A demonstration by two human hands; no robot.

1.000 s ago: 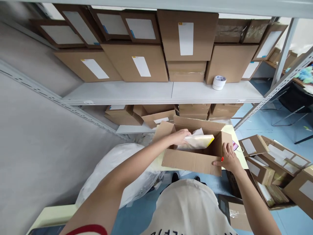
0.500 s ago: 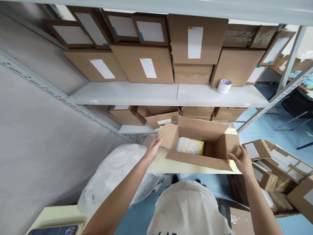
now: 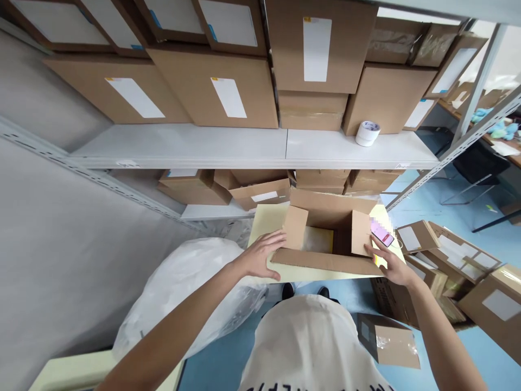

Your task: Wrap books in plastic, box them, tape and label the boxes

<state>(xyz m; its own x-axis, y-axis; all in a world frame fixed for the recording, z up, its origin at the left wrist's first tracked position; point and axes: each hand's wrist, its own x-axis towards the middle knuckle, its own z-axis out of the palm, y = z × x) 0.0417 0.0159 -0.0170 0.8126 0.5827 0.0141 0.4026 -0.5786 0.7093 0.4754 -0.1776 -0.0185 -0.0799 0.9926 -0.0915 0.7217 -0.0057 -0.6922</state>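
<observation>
An open cardboard box (image 3: 325,260) stands on a pale yellow table (image 3: 264,217), its long front flap spread outward. The two short side flaps lean in over the opening. Inside, partly covered by the left flap, lies a whitish packet with a yellow edge (image 3: 318,239). My left hand (image 3: 262,255) is open, fingers stretched against the left flap, thumb apart. On the other side my right hand (image 3: 388,263) is open too, its fingertips touching the right flap. A phone with a lit pink screen (image 3: 381,232) lies just beyond the right hand.
A grey shelf (image 3: 195,144) with labelled cartons rises behind the table, and a roll of white tape (image 3: 368,133) sits on it. To the left bulges a large white plastic bag (image 3: 179,288). Cartons (image 3: 464,260) are piled on the right; another carton (image 3: 393,342) stands on the floor.
Both side flaps have swung inward over the opening, with my hands following them closer together. The phone has come into sight at the right. The view has shifted slightly.
</observation>
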